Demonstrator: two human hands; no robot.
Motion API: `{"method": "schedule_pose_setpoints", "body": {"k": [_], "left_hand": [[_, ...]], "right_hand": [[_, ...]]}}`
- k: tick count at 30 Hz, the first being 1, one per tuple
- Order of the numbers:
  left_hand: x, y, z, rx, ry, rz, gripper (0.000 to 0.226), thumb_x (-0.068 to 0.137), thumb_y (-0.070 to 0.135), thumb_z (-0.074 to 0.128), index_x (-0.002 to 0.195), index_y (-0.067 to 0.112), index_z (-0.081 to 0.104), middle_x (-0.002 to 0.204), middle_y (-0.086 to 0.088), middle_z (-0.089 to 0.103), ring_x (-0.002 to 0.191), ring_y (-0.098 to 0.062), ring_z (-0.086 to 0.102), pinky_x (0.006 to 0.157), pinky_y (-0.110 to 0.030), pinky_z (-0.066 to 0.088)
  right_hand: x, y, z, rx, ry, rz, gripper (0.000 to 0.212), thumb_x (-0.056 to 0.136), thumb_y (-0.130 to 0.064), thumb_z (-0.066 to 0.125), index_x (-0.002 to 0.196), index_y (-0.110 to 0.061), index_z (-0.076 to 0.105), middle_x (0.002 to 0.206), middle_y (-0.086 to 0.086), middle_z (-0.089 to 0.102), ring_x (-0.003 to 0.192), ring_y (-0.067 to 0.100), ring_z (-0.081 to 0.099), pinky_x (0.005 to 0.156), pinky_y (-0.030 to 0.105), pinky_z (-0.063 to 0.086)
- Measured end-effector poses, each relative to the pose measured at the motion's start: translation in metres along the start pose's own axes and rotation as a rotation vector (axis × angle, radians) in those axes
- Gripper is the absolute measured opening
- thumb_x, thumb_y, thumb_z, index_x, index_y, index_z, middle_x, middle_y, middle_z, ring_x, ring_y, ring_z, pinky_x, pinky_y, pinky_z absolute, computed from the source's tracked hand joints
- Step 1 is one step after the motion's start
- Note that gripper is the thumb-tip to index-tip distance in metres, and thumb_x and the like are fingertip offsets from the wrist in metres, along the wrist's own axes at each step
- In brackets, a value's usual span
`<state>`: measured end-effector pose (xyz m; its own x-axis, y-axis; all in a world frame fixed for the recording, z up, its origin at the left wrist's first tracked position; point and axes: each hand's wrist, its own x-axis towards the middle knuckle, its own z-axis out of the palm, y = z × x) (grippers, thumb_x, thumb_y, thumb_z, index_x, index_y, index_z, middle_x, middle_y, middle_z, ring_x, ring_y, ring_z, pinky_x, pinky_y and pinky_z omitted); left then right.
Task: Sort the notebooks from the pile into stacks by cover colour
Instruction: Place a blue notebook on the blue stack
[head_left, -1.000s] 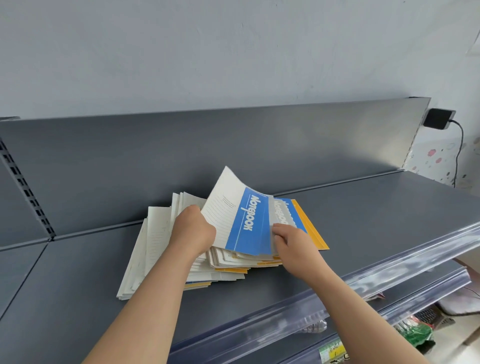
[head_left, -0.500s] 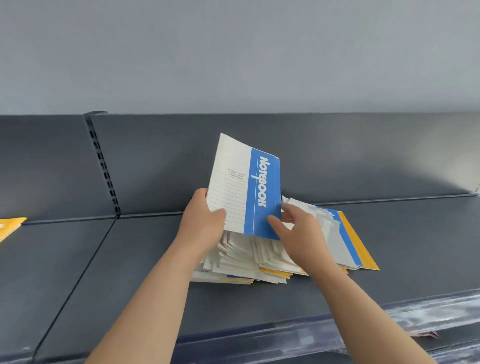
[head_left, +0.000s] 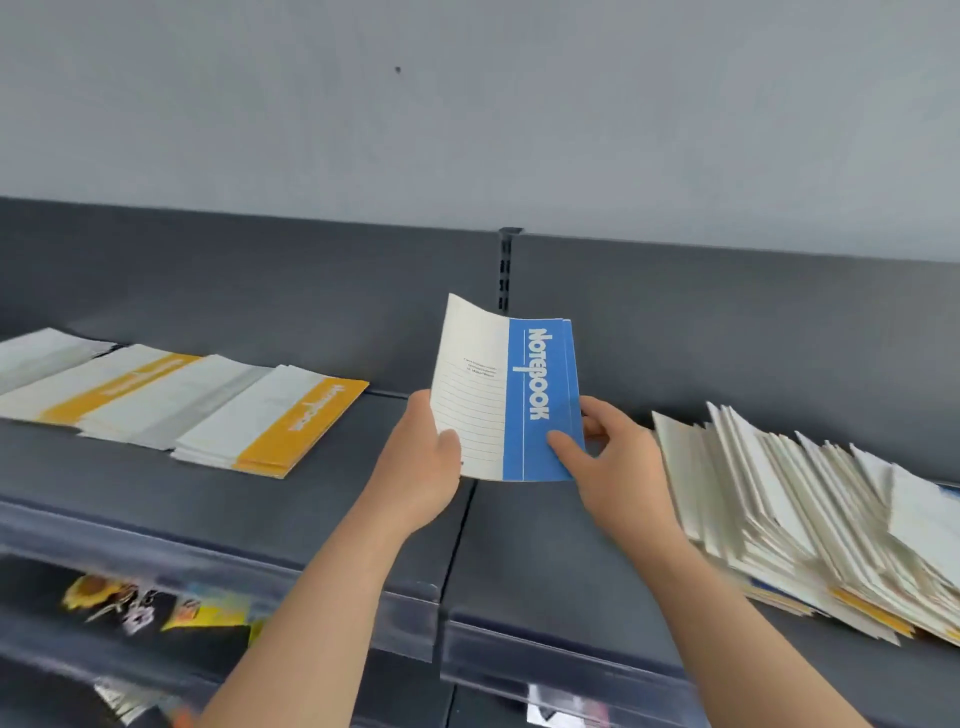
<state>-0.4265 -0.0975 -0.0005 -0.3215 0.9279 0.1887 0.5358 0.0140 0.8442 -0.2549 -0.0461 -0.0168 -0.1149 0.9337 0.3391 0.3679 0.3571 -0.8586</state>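
Both hands hold a blue-and-white notebook (head_left: 511, 395) upright above the grey shelf (head_left: 322, 499), near the seam between two shelf panels. My left hand (head_left: 423, 462) grips its lower left edge, thumb on the cover. My right hand (head_left: 602, 452) pinches its lower right corner, thumb on the blue band. To the right lies the mixed pile of notebooks (head_left: 810, 514), fanned out, mostly white edges showing. On the left of the shelf lie sorted notebooks: a yellow-banded stack (head_left: 291, 426), a second yellow-banded one (head_left: 124, 384) and pale grey-banded ones (head_left: 47, 353).
A dark back panel with a slotted upright (head_left: 505, 270) rises behind the shelf. A clear plastic price rail (head_left: 218, 566) runs along the shelf's front edge. Small colourful goods (head_left: 135, 608) hang on the level below.
The blue notebook has been lifted off the pile and carried left in both hands. The view has swung left, so the pile now sits at the right and the sorted stacks appear.
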Motion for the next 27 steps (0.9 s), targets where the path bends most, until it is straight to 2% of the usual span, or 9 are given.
{"method": "schedule_pose_setpoints", "body": {"k": [3, 6, 11, 14, 19, 22, 25, 27], "left_hand": [[0.001, -0.035, -0.056, 0.062, 0.021, -0.007, 0.042, 0.096, 0.008, 0.032, 0.134, 0.024, 0.041, 0.133, 0.009, 0.052, 0.112, -0.009, 0.049, 0.07, -0.012, 0.038], [0.002, -0.067, -0.105, 0.123, 0.031, -0.003, 0.043, 0.097, 0.006, 0.033, 0.135, 0.023, 0.042, 0.13, 0.012, 0.05, 0.118, -0.012, 0.048, 0.082, -0.019, 0.037], [0.019, -0.114, -0.144, 0.196, -0.029, 0.025, 0.04, 0.098, 0.007, 0.038, 0.135, 0.021, 0.044, 0.129, 0.009, 0.051, 0.118, -0.014, 0.05, 0.072, -0.01, 0.04], [0.036, -0.131, -0.141, 0.219, -0.078, 0.03, 0.043, 0.096, 0.008, 0.041, 0.137, 0.022, 0.044, 0.133, 0.002, 0.052, 0.117, -0.017, 0.052, 0.084, -0.022, 0.045], [0.062, -0.14, -0.108, 0.264, -0.116, 0.046, 0.043, 0.096, 0.012, 0.048, 0.138, 0.02, 0.041, 0.137, 0.001, 0.049, 0.121, -0.019, 0.05, 0.091, -0.027, 0.048], [0.072, -0.14, -0.085, 0.31, -0.126, 0.02, 0.037, 0.096, 0.012, 0.051, 0.132, 0.014, 0.044, 0.13, -0.003, 0.05, 0.117, -0.019, 0.051, 0.083, -0.022, 0.045], [0.078, -0.145, -0.068, 0.362, -0.126, -0.006, 0.034, 0.095, 0.011, 0.053, 0.128, 0.013, 0.045, 0.125, -0.006, 0.051, 0.113, -0.02, 0.052, 0.087, -0.025, 0.049], [0.08, -0.149, -0.06, 0.411, -0.108, -0.002, 0.031, 0.095, 0.011, 0.053, 0.125, 0.012, 0.047, 0.124, -0.007, 0.05, 0.113, -0.02, 0.051, 0.09, -0.029, 0.051]], "right_hand": [[-0.005, -0.024, 0.06, 0.002, -0.053, -0.007, 0.029, 0.088, -0.021, 0.062, 0.116, -0.03, 0.059, 0.091, -0.022, 0.064, 0.076, -0.01, 0.058, 0.05, 0.006, 0.041], [-0.013, -0.045, 0.114, 0.013, -0.102, 0.002, 0.028, 0.09, -0.02, 0.061, 0.115, -0.032, 0.058, 0.092, -0.023, 0.063, 0.08, -0.01, 0.059, 0.052, 0.005, 0.042], [-0.023, -0.056, 0.171, -0.011, -0.099, 0.059, 0.027, 0.09, -0.016, 0.059, 0.112, -0.031, 0.059, 0.088, -0.025, 0.061, 0.081, -0.01, 0.057, 0.054, 0.003, 0.042], [-0.025, -0.054, 0.181, -0.057, -0.073, 0.091, 0.026, 0.09, -0.015, 0.059, 0.111, -0.031, 0.058, 0.087, -0.027, 0.06, 0.082, -0.01, 0.057, 0.054, 0.004, 0.042], [-0.015, -0.037, 0.174, -0.175, -0.035, 0.161, 0.025, 0.091, -0.018, 0.059, 0.115, -0.024, 0.057, 0.09, -0.02, 0.059, 0.081, 0.001, 0.058, 0.057, 0.011, 0.041], [-0.005, -0.021, 0.168, -0.257, -0.06, 0.197, 0.024, 0.091, -0.02, 0.058, 0.115, -0.024, 0.056, 0.094, -0.015, 0.06, 0.084, 0.005, 0.058, 0.058, 0.013, 0.043], [0.005, -0.004, 0.168, -0.433, -0.089, 0.213, 0.01, 0.09, -0.026, 0.057, 0.098, -0.02, 0.054, 0.089, -0.007, 0.059, 0.086, 0.015, 0.057, 0.071, 0.027, 0.048], [0.007, 0.002, 0.171, -0.578, -0.119, 0.215, 0.014, 0.092, -0.03, 0.054, 0.094, -0.017, 0.051, 0.093, 0.0, 0.053, 0.094, 0.02, 0.05, 0.08, 0.029, 0.043]]}}
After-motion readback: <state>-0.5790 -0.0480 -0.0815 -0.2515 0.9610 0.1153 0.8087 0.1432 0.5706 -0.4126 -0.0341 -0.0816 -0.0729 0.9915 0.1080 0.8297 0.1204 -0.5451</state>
